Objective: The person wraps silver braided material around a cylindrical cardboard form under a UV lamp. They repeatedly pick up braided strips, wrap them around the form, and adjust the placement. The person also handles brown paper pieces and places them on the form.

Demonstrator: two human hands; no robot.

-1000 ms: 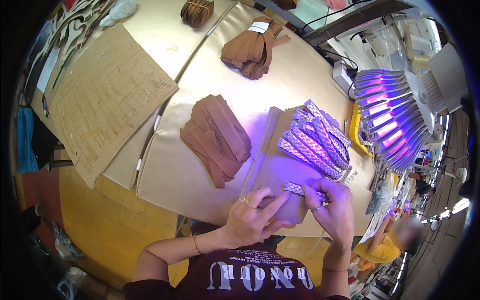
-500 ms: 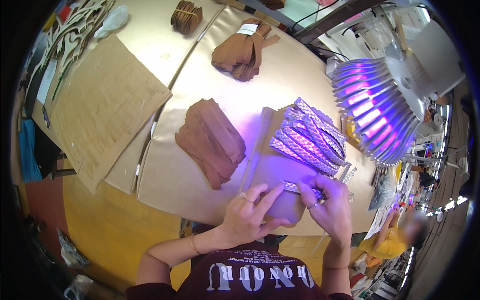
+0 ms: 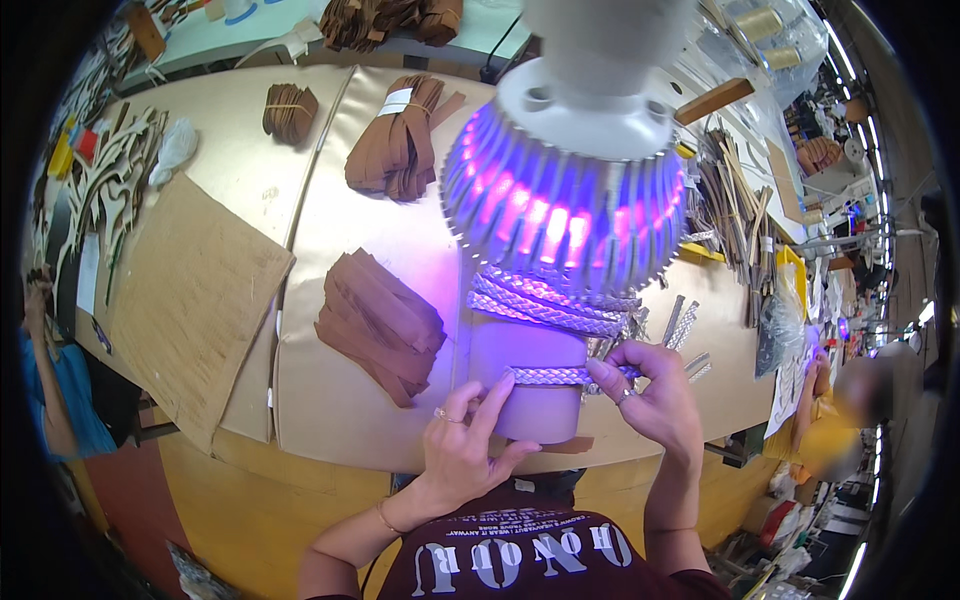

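Note:
A silvery braided strip (image 3: pixel 550 376) lies straight across a smooth, rounded pad or board (image 3: pixel 540 418) in front of me. My left hand (image 3: pixel 465 435) rests at the pad's left side, its index fingertip on the strip's left end and its thumb spread apart near the pad's front edge. The strip's right part is pinched between the thumb and fingers of my right hand (image 3: pixel 655 395). Just behind lies a stack of braided strips (image 3: pixel 545 308), partly hidden by a finned lamp (image 3: pixel 565 190) glowing purple.
Brown strips lie in a loose pile (image 3: pixel 382 325) to the left, with tied bundles (image 3: pixel 395 140) (image 3: pixel 290 112) farther back. A worn brown board (image 3: pixel 200 300) covers the table's left. Loose braided pieces (image 3: pixel 683 325) lie at right. Other people sit at both sides.
The view has shifted, so the lamp now covers the middle and hides part of the braided stack. The strip between my hands now lies straighter, and more of the pad shows.

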